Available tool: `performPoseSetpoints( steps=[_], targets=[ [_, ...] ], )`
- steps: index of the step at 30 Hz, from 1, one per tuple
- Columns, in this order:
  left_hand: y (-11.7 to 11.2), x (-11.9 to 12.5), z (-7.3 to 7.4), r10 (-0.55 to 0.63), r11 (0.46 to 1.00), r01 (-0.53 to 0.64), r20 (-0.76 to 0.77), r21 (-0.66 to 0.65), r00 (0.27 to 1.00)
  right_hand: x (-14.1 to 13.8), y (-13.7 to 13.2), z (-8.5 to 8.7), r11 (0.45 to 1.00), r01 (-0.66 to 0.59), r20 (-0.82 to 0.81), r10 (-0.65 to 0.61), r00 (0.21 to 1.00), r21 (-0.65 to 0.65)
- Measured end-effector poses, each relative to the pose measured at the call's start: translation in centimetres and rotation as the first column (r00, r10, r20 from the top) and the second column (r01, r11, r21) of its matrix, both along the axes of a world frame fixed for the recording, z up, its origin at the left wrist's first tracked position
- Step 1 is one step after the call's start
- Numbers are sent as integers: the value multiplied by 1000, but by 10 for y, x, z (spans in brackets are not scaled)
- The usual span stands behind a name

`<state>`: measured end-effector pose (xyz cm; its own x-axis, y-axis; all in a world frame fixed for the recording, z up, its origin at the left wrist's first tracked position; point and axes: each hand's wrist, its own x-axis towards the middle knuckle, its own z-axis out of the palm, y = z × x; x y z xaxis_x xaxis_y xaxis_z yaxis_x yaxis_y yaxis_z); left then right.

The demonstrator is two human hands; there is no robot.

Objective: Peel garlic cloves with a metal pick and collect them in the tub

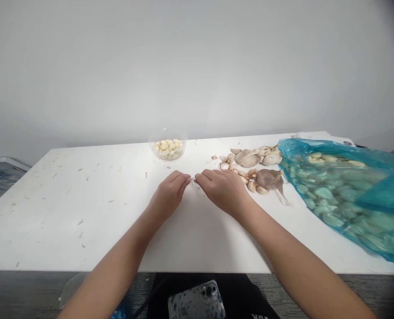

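My left hand (170, 190) and my right hand (222, 188) meet low over the white table, fingertips pinched almost together. Between them shows a small pale sliver, apparently a garlic clove (192, 179), mostly hidden by the fingers. Thin bits of skin lie on the table just below it. Right beside my right hand are loose unpeeled cloves (252, 186), a purplish garlic bulb (270, 180) with its stalk, and paler bulbs (247, 158) behind. Farther back, a clear bowl (153, 149) holds several peeled cloves (168, 147).
A blue translucent plastic bag (346, 195) full of garlic cloves covers the table's right end, several cloves lying on top. Skin flakes (80, 222) are scattered over the left side of the table (117, 239). A phone (196, 302) rests on my lap; a wall stands behind.
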<state>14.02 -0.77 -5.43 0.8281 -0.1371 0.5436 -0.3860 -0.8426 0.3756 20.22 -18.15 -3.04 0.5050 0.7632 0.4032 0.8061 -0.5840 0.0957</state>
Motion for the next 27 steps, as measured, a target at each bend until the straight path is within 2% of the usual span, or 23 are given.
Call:
performPoseSetpoints(
  steps=[7, 15, 20, 27],
  targets=[
    [-2, -3, 6, 6, 998, 0, -88, 67, 996, 0, 1, -2, 998, -7, -28, 5, 1000, -58],
    [-2, -3, 6, -6, 996, 14, -79, 91, 997, 1, 1, -4, 999, -34, 13, 35, 999, -22],
    [-2, -3, 8, 22, 997, -18, -69, 72, 997, 1, 0, -4, 998, -58, 28, 58, 998, 1],
    [0, -3, 7, 12, 997, -9, -51, 74, 999, 2, -3, 3, 1000, 7, 8, -7, 1000, -4]
  ],
)
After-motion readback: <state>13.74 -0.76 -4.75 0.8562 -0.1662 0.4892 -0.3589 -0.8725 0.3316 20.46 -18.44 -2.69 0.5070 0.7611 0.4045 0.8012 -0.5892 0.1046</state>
